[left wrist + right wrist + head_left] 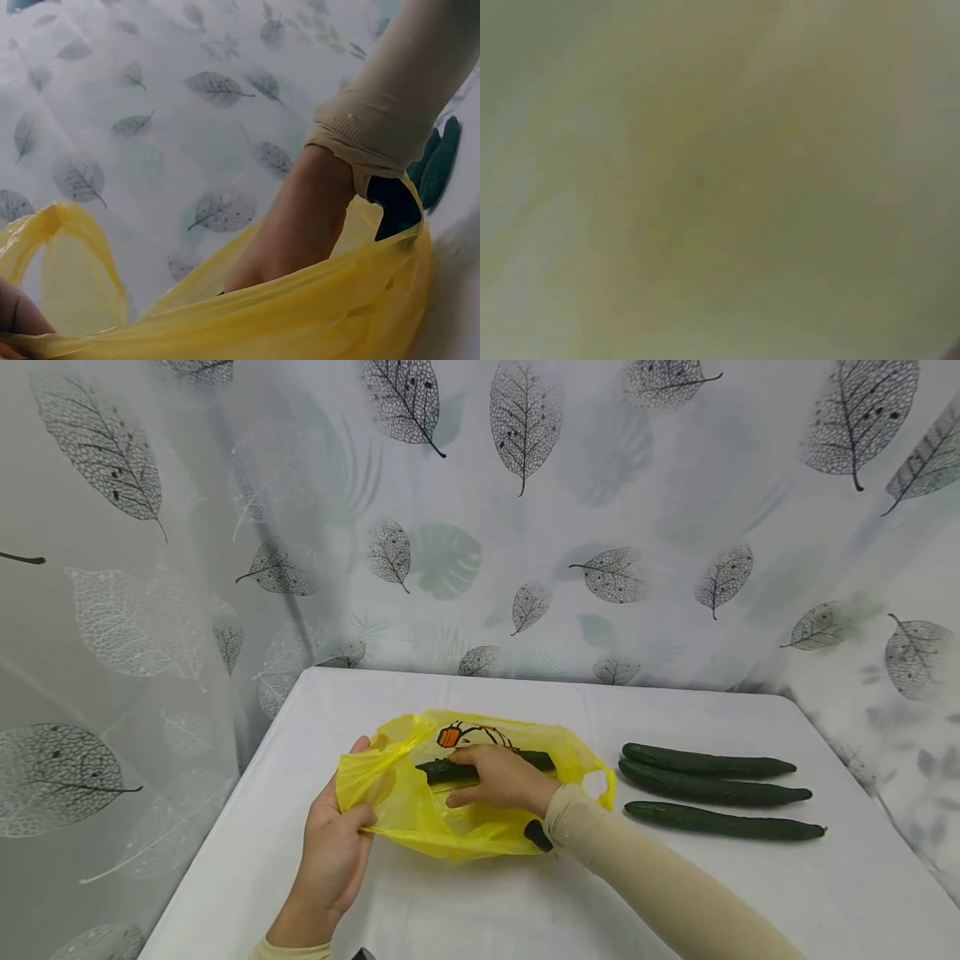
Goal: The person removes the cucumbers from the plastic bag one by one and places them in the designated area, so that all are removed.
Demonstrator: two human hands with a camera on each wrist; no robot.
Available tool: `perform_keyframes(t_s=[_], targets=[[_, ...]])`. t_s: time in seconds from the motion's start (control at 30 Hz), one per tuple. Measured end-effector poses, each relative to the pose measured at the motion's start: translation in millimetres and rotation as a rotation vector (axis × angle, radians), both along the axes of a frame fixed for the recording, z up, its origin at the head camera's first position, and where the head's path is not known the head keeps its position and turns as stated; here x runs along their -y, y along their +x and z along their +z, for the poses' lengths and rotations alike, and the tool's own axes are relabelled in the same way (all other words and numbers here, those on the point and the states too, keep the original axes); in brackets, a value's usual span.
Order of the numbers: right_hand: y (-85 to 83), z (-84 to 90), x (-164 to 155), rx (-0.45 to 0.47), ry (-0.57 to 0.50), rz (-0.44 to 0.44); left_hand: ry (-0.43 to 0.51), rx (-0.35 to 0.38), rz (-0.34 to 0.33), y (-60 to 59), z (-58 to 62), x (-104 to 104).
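A yellow plastic bag (465,842) with an orange and black print lies on its side on the table, its mouth spread. My left hand (337,843) grips the bag's left rim, thumb in front and fingers behind the film. Inside the bag, my right hand (498,778) reaches in from the right over a dark green cucumber (536,761). The right fingers lie across the cucumber, and the thumb stands apart below it. In the left wrist view, the bag's rim hides the right fingertips. The right wrist view is a yellowish blur.
Three long cucumbers lie to the right of the bag: one at the back (708,762), a middle one (712,787) close against it, and a front one (723,822). A white cloth covers the table (480,918). A leaf-patterned curtain (480,527) hangs behind.
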State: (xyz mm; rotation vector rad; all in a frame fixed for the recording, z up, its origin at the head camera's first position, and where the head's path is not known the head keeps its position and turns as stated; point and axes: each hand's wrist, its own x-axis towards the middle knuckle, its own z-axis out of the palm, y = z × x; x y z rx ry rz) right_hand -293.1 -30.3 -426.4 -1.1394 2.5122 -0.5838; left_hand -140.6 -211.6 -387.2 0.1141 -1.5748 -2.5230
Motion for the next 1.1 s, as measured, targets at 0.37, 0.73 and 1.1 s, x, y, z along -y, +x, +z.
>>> perform_keyframes(t_s=[0.37, 0.73, 1.1], targets=[[8.5, -4.6, 1.5, -0.241, 0.131, 0.070, 0.002, -0.005, -0.005, -0.1, -1.0, -2.8], [14.2, -8.2, 2.2, -0.368, 0.170, 0.067, 0.018, -0.017, -0.012, 0.6, -2.2, -5.4], [19.2, -13.5, 3.1, -0.407, 0.218, 0.013, 0.026, -0.016, -0.022, 0.8, -2.6, -5.9]])
